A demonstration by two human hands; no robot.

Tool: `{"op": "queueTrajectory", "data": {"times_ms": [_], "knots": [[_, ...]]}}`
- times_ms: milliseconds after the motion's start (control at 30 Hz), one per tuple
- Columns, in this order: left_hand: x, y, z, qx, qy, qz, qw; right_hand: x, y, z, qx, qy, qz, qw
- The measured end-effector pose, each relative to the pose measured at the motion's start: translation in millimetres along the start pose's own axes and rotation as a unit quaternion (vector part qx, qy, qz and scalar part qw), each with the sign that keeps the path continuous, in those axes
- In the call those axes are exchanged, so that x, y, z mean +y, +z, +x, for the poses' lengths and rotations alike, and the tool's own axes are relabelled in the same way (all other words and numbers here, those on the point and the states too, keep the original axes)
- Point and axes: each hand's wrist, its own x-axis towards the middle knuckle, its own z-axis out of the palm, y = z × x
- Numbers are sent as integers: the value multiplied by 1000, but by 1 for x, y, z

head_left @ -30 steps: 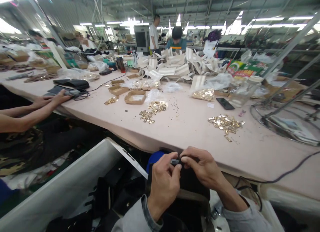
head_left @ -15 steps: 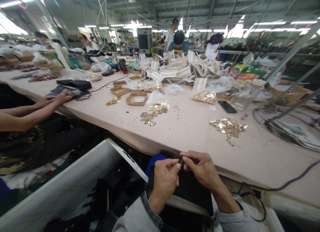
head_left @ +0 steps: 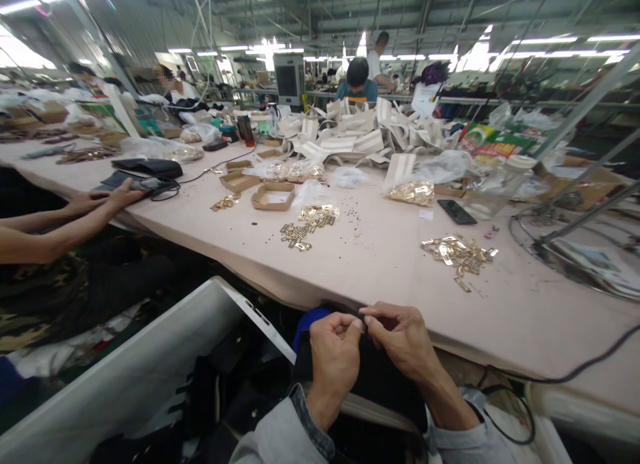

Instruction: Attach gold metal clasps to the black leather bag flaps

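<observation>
Two hands meet at the near edge of the pale pink table: the left hand and right hand pinch a small dark metal fitting between their fingertips, over a black fabric piece on the lap. Both grips are closed on it. Done well, I judge, the fitting stays square to the fabric edge, thumbs steadying it. Three loose heaps of gold metal clips lie ahead: right, middle, left. One black phone rests nearby.
</observation>
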Motion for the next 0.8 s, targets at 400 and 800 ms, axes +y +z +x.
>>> {"op": "queueTrajectory", "data": {"times_ms": [400,800], "knots": [[-5,-5,1,-65,-58,-49,995,3,-6,-5,12,33,47,998],[9,-16,6,-122,-81,-65,987,-13,-11,-10,-17,-29,-50,998]]}}
